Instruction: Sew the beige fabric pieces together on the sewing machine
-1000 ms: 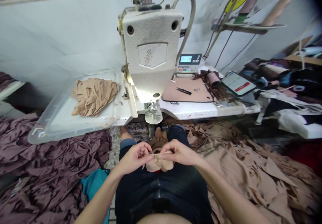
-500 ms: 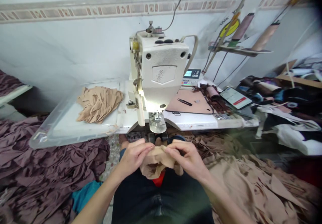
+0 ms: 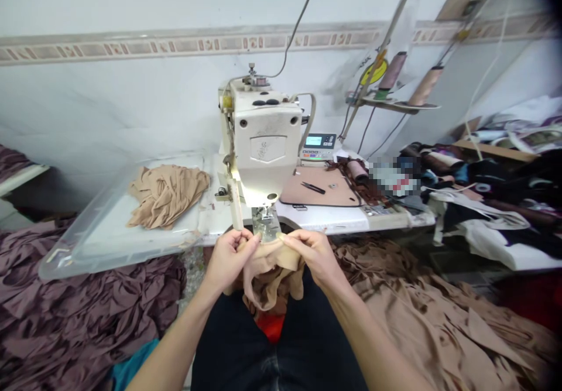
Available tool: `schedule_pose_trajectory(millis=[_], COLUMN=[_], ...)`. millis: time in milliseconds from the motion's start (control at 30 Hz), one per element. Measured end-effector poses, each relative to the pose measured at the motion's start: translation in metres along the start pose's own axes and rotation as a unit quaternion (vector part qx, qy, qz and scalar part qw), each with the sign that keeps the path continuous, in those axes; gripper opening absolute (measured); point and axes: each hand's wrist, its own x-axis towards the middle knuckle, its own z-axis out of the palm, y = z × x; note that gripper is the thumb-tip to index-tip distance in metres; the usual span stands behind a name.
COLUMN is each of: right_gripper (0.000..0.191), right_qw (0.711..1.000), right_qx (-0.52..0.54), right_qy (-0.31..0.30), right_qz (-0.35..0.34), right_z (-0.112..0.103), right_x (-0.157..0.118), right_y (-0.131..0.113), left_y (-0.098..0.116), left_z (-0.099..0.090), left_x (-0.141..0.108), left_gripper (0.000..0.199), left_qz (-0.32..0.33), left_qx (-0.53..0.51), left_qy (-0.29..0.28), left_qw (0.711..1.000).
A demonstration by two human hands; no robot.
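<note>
Hands have risen since the earlier view: both now sit up near the presser foot, w/ the cloth lifted from lower over your dark trousers.

L grip is clenched on the upper edge of the sheer tan knit piece, pinched between thumb and fingers. R grip pinches the other side the same way. Neither has let go. Top edge runs between them just in front of the foot, rest hangs in soft folds below.

Judging by the look: v. light, soft, stretchy, prob. slippery, and thin enough to snag. No stiffness, so it won't hold a shape alone. Best hold is at the edge w/ fingertips, one each side, under light tension; avoid hard pulling.

Sewing machine head is straight ahead, on the worktop. Left of it, clear plastic tray holds a bunched tan fabric. Right of it, pinkish mat carries thread snips. Mauve fabric heap lies on the floor to your L, tan fabric heap to your R. Red cloth shows under the piece.
</note>
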Motion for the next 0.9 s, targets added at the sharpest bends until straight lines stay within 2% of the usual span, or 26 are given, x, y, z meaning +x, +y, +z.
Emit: schedule_pose_trajectory(millis=[67, 233, 367, 467, 533, 633, 767, 900], right_gripper=[0.035, 0.04, 0.048, 0.045, 0.042, 0.038, 0.036, 0.038], right_qw=[1.0, 0.999, 0.997, 0.993, 0.987, 0.984, 0.994, 0.998], right_qx=[-0.009, -0.032, -0.061, -0.096, -0.117, -0.122, -0.079, -0.044], right_qy=[0.006, -0.032, -0.046, -0.033, -0.018, 0.0, -0.001, 0.008], right_qz=[-0.009, -0.008, -0.011, -0.066, -0.112, -0.127, -0.081, -0.045], right_z=[-0.002, -0.01, -0.01, -0.005, -0.003, -0.002, -0.002, -0.001], right_x=[0.003, -0.004, -0.021, -0.029, -0.029, -0.021, -0.004, 0.007], right_y=[-0.001, -0.008, -0.015, -0.02, -0.022, -0.021, -0.014, -0.007], left_y=[0.003, 0.003, 0.001, 0.003, 0.004, 0.004, 0.004, 0.011], left_z=[0.002, -0.002, -0.013, -0.017, -0.016, -0.013, -0.008, -0.004], left_x=[0.003, 0.0, -0.014, -0.021, -0.022, -0.018, -0.008, 0.0], left_gripper=[0.038, 0.036, 0.026, 0.025, 0.026, 0.027, 0.03, 0.034], left_qz=[-0.01, 0.005, 0.107, 0.19, 0.205, 0.169, 0.076, 0.011], left_qx=[-0.028, -0.076, 0.008, 0.094, 0.12, 0.114, 0.056, 0.05], left_qy=[0.005, -0.041, -0.078, -0.077, -0.076, -0.077, -0.051, 0.002], left_qw=[1.0, 0.996, 0.991, 0.974, 0.968, 0.976, 0.994, 0.999])
